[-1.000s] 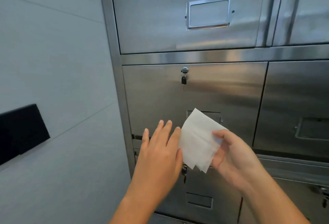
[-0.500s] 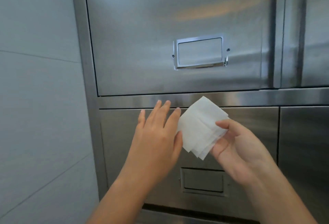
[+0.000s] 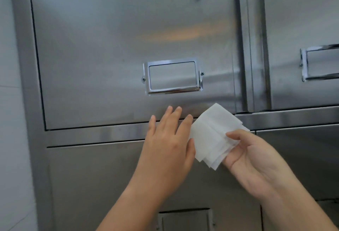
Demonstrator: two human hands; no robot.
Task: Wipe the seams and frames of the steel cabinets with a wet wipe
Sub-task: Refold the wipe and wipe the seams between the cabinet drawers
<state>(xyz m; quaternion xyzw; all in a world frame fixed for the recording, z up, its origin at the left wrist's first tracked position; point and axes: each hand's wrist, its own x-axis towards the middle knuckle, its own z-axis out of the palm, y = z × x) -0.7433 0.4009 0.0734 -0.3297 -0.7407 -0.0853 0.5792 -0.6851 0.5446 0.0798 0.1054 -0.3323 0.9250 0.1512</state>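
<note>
Steel fills the head view: a cabinet door (image 3: 110, 47) carrying a chromed label holder (image 3: 172, 77). Below the label holder runs the horizontal frame rail (image 3: 91, 135), with a dark seam (image 3: 91, 127) along its upper edge. To the right of the label holder stands the vertical frame post (image 3: 251, 47). The folded wet wipe (image 3: 214, 135) is below and to the right of the label holder, in front of the rail; whether it touches steel I cannot tell. The right hand (image 3: 256, 161) has it in a pinching grip, thumb on top and fingers beneath. The left hand (image 3: 168, 150), directly below the label holder, holds nothing, its fingers straight and spread and its thumb at the wipe's left edge.

Likely risks: the wipe's layers fan loose at the lower corner, so a stroke along the seam could unfold or bunch it and miss the groove. A pinch at one edge only may let the wet sheet slip. The label holder's projecting lip could snag it.
</note>
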